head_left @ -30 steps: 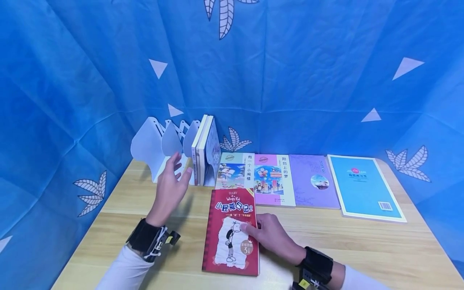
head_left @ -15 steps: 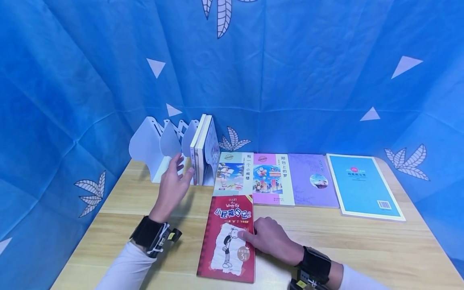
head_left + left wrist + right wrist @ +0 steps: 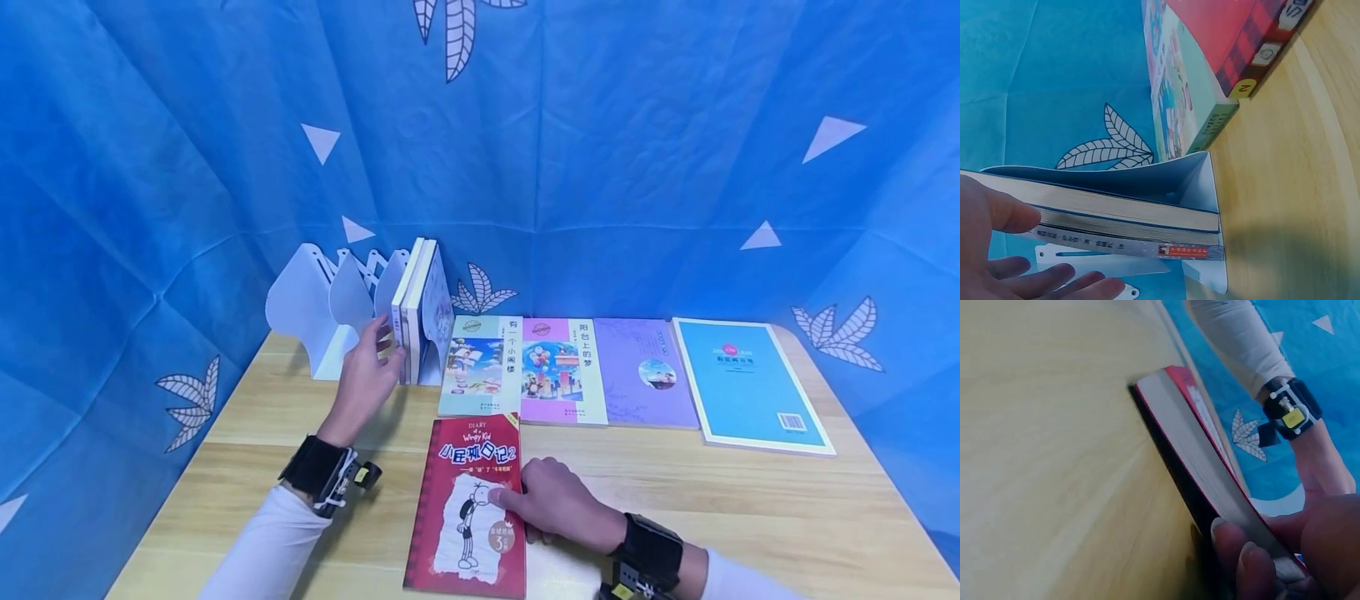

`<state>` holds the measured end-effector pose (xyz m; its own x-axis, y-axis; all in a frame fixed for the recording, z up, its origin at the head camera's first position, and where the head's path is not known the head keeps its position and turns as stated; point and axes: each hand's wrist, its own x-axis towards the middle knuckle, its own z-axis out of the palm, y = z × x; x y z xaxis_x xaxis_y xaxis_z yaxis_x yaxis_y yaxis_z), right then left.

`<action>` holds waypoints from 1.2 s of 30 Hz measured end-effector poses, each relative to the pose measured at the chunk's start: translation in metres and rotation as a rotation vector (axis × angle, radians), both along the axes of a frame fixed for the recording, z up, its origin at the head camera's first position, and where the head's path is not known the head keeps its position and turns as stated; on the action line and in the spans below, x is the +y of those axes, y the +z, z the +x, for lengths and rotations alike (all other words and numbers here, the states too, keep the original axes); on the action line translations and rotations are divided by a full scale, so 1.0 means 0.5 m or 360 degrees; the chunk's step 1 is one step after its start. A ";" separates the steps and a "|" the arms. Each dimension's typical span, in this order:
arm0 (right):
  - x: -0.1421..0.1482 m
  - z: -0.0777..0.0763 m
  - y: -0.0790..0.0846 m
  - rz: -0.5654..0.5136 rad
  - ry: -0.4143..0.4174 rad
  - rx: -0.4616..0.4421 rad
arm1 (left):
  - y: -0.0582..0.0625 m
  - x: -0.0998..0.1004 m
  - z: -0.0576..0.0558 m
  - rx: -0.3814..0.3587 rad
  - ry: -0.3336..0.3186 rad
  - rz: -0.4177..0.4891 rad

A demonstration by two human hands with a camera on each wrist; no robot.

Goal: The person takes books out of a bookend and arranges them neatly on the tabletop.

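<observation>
1. Paperback with the red cover (image 3: 465, 507) is closer to the person now; it overlapped the green book (image 3: 482, 367) earlier, but that whole cover shows now.
2. Flat rectangle, pale page edges, above a wood-grain table (image 3: 720, 500).
3. Right hand (image 3: 558, 504) pinches its right side, thumb on the front.
4. Left hand (image 3: 366, 375) is loosely open, nearer the upright books (image 3: 411, 317) in the curvy white rack (image 3: 300, 300); can't tell if it's touching.
</observation>
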<state>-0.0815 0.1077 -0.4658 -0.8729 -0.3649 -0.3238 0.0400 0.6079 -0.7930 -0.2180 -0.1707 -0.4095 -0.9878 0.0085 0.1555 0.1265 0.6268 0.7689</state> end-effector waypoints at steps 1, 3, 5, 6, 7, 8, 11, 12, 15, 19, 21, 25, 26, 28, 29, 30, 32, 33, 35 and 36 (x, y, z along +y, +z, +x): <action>-0.001 0.000 -0.001 0.0028 -0.0004 0.0012 | -0.001 0.002 -0.002 0.0003 0.0002 -0.0003; -0.001 -0.001 -0.001 0.0094 0.0002 0.0045 | -0.003 0.004 -0.005 0.0012 0.0003 -0.0015; -0.001 -0.004 0.000 0.0154 0.0023 0.0075 | -0.007 0.006 -0.007 0.0029 0.0006 -0.0029; -0.001 -0.006 0.000 0.0187 0.0038 0.0089 | -0.008 0.006 -0.009 0.0041 0.0004 -0.0037; -0.001 -0.008 0.001 0.0218 0.0048 0.0095 | -0.011 0.006 -0.009 0.0053 -0.0002 -0.0047; 0.000 -0.010 0.002 0.0244 0.0059 0.0090 | -0.013 0.006 -0.011 0.0067 -0.0010 -0.0057; 0.001 -0.013 0.004 0.0301 0.0076 0.0052 | -0.020 0.006 -0.013 0.0109 -0.0036 -0.0085; 0.001 -0.014 0.004 0.0308 0.0080 0.0037 | -0.023 0.006 -0.014 0.0124 -0.0043 -0.0098; 0.001 -0.017 0.005 0.0312 0.0100 0.0023 | -0.027 0.005 -0.015 0.0165 -0.0042 -0.0137; 0.002 -0.018 0.006 0.0326 0.0129 0.0060 | -0.027 0.005 -0.016 0.0208 -0.0034 -0.0173; 0.002 -0.019 0.005 0.0342 0.0139 0.0076 | -0.026 0.006 -0.018 0.0221 -0.0036 -0.0185; 0.004 -0.021 0.006 0.0343 0.0172 0.0088 | -0.024 0.009 -0.026 0.0227 -0.0022 -0.0202; 0.004 -0.021 0.007 0.0339 0.0179 0.0087 | -0.023 0.009 -0.028 0.0228 -0.0017 -0.0203; 0.005 -0.022 0.009 0.0335 0.0194 0.0083 | -0.024 0.010 -0.032 0.0220 0.0000 -0.0205; 0.006 -0.023 0.010 0.0334 0.0198 0.0077 | -0.024 0.011 -0.033 0.0222 0.0006 -0.0203; 0.006 -0.023 0.011 0.0331 0.0201 0.0072 | -0.024 0.011 -0.034 0.0224 0.0015 -0.0207; 0.006 -0.023 0.014 0.0339 0.0196 0.0067 | -0.026 0.012 -0.038 0.0235 0.0037 -0.0218; 0.006 -0.023 0.015 0.0338 0.0191 0.0067 | -0.028 0.013 -0.039 0.0244 0.0048 -0.0223; 0.005 -0.023 0.016 0.0333 0.0179 0.0068 | -0.031 0.014 -0.042 0.0275 0.0063 -0.0225; 0.006 -0.023 0.017 0.0326 0.0173 0.0069 | -0.033 0.015 -0.043 0.0290 0.0067 -0.0221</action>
